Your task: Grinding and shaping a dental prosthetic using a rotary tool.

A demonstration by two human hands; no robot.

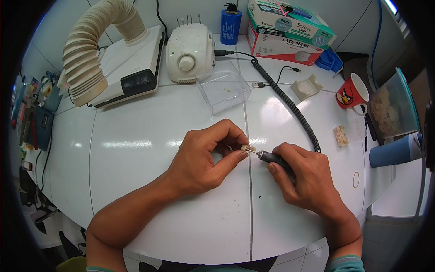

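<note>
Handpiece point(270, 157), dark with silvery nose; pinched piece point(244, 148), small, cream-coloured.

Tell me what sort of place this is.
Likely a small workshop, perhaps a dental lab: the rotary handpiece in the right hand, the white control unit and the ribbed hose suggest it.

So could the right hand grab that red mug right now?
Probably not: the right hand is full, holding the dark handpiece. With that set down, the way to the red mug looks fairly free, though a small packet lies near the path.
</note>
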